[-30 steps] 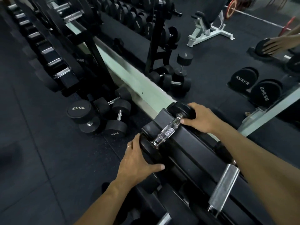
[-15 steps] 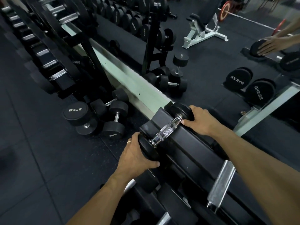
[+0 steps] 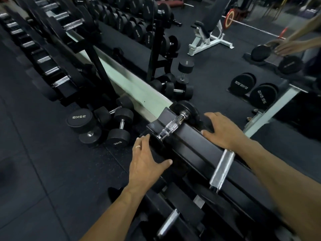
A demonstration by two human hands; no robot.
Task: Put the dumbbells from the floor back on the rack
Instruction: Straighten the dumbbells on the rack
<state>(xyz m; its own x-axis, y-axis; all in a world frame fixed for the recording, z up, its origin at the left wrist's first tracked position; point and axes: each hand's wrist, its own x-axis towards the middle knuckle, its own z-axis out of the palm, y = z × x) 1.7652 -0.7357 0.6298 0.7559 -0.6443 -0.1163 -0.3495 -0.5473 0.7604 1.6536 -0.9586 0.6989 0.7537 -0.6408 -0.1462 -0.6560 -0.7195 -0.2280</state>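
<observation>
Chrome-handled dumbbell (image 3: pixel 173 126) lay across the rack (image 3: pixel 196 148) top rail. Left hand (image 3: pixel 147 160) rested flat, fingers extended, against its near head. Right hand (image 3: pixel 224 131) lay flat beside the far head, fingers released, gripping nothing. Further dumbbells (image 3: pixel 119 127) sat on the floor (image 3: pixel 34 153) beyond.

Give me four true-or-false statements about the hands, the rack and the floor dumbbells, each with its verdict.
1. The left hand grips a dumbbell handle. False: its fingers are spread open beside the racked dumbbell.
2. A dumbbell marked 35KG lies on the floor. True.
3. The right hand holds nothing. True.
4. The racked dumbbell stands on end on the floor. False: it lies across the rack.
</observation>
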